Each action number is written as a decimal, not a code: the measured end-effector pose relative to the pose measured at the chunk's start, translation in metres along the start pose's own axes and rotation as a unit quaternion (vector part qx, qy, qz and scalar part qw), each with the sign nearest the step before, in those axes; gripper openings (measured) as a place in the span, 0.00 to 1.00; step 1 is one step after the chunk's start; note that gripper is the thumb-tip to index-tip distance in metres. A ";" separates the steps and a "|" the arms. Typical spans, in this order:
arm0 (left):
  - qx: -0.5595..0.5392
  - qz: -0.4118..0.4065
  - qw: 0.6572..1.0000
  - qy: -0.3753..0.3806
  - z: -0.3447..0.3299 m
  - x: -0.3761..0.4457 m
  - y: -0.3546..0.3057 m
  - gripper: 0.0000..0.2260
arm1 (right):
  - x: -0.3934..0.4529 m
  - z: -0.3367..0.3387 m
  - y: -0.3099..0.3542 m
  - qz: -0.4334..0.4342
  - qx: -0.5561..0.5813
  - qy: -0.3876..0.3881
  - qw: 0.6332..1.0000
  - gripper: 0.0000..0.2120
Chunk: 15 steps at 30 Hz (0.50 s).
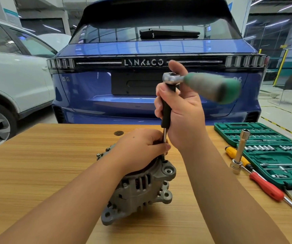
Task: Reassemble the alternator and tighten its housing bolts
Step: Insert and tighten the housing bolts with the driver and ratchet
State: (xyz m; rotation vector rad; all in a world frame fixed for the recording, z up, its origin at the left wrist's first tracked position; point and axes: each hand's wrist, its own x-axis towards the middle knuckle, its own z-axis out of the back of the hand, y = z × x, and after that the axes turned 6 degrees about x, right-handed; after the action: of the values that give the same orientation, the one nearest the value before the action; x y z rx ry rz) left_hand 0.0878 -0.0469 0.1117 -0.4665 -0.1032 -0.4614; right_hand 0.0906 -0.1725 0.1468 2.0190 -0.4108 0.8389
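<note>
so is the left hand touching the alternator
Touching. The head view shows the left hand lying on top of the alternator, covering its upper face with no gap, its fingers curled round the extension bar above the housing.

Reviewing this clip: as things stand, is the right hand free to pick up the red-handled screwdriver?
Probably not right away. The right hand grips the black extension under the ratchet. The red-handled screwdriver lies uncovered on the table to that hand's right, so nothing blocks it once the tool is released.
</note>
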 end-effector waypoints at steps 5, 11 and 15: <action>-0.004 -0.008 1.000 -0.006 0.001 -0.002 0.000 0.07 | 0.003 -0.003 0.007 -0.057 0.089 0.000 0.994 0.15; -0.002 -0.013 1.000 -0.010 0.001 -0.002 0.000 0.07 | 0.003 -0.005 0.011 -0.084 0.096 -0.021 0.992 0.21; 0.018 -0.018 1.000 -0.003 -0.001 -0.001 0.000 0.08 | 0.000 -0.006 0.012 -0.019 -0.040 -0.116 0.992 0.08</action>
State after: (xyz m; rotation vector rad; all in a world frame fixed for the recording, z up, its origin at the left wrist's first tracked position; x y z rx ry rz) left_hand 0.0867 -0.0464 0.1109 -0.4321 -0.1253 -0.4929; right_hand 0.0817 -0.1739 0.1562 2.0491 -0.5268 0.5580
